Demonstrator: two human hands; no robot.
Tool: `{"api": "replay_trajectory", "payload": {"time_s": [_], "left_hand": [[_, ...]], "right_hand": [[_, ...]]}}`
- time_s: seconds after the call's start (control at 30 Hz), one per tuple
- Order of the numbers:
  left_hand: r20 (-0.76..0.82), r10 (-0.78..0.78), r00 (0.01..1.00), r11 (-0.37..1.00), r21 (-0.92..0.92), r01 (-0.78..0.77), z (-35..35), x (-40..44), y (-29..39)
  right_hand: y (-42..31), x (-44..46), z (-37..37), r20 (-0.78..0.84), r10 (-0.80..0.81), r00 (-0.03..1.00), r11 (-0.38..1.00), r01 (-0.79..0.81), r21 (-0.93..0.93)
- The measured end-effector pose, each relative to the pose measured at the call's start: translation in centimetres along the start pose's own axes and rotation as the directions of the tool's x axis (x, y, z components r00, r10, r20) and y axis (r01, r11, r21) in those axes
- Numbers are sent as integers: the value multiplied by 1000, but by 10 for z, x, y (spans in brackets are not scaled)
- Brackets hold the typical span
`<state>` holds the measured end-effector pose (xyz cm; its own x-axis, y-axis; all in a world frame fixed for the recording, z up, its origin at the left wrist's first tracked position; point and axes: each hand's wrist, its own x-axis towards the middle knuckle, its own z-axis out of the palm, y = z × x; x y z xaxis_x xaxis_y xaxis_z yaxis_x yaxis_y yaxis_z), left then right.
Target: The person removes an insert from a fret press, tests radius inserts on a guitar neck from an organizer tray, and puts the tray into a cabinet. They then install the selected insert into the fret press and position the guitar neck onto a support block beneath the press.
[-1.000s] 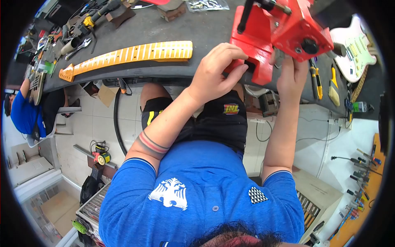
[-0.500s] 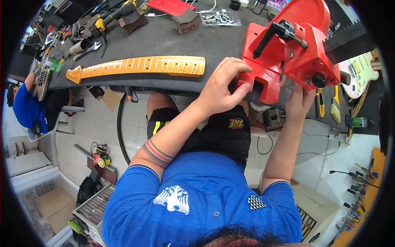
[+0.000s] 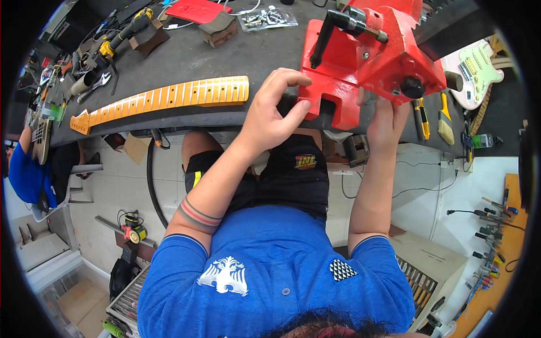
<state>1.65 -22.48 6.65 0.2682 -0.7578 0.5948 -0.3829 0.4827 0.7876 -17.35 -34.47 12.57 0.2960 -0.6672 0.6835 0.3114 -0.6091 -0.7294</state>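
A red arbor press (image 3: 338, 73) stands at the bench's near edge, its toothed ram (image 3: 456, 31) jutting to the upper right. My left hand (image 3: 273, 110) grips the left side of its slotted base, fingers curled over the edge and thumb on the front. Beneath the press head, my right hand (image 3: 385, 127) reaches up with its fingers together; their tips are hidden behind the red casting, so what they hold cannot be seen. To the left of my left hand, a maple guitar neck (image 3: 169, 98) lies fretboard up on the dark bench.
A bag of metal hardware (image 3: 267, 19), wooden blocks (image 3: 218, 29) and a yellow power tool (image 3: 127, 34) lie farther back. On the right are a utility knife (image 3: 421, 119), a brush (image 3: 445, 121) and a pale guitar body (image 3: 473, 70). Another person (image 3: 34, 174) sits at far left.
The whole scene has shifted left and slightly up as my head turned. Both hands keep their places at the press, and the guitar neck stays where it was.
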Motion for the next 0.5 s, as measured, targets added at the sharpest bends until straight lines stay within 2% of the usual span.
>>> {"api": "replay_trajectory", "payload": {"time_s": [0.1, 0.2, 0.3, 0.4, 0.5], "left_hand": [[-4, -5, 1000, 1000, -10, 5, 1, 0, -1], [1, -7, 1000, 1000, -7, 7, -1, -1, -3], [1, -4, 1000, 1000, 1, 4, -1, -2, -2], [-5, 1, 1000, 1000, -2, -1, -1, -1, 0], [-11, 2, 1000, 1000, -10, -2, -1, -1, 1]], "right_hand": [[-3, -2, -6, 48, 124, 991, 990, -120, -69], [4, -3, -10, 108, 90, 990, 987, -74, -140], [-7, 1, 13, -78, 65, 995, 996, -60, 66], [-6, -3, -7, 36, 240, 970, 970, -238, -51], [-7, -7, -5, -11, 256, 967, 963, -256, -80]]}}
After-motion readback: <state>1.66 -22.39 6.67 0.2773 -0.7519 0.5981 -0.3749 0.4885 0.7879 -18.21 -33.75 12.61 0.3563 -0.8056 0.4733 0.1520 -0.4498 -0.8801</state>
